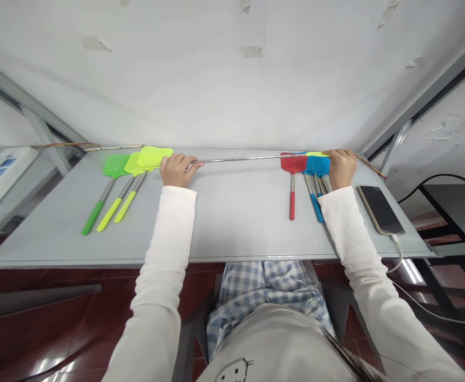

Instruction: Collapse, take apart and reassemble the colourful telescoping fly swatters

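Observation:
Between my two hands an extended fly swatter with a thin metal shaft (240, 158) is stretched level above the table. My left hand (177, 169) closes around its left end, beside a yellow swatter head (155, 156) that appears to belong to it. At the other end, my right hand (341, 167) grips the yellow handle (317, 154). A green fly swatter (115, 165) and yellow swatters (108, 215) lie left of my left hand, their heads overlapping. Close to my right hand lie a red fly swatter (292, 183) and several blue swatters (314, 204), partly hidden by my hand and sleeve.
The grey table (236, 223) backs onto a white wall and has metal frame posts at both sides. A phone (380, 209) with a white charging cable (399, 249) lies at the right. Beyond the left post is a white and blue object (1, 172).

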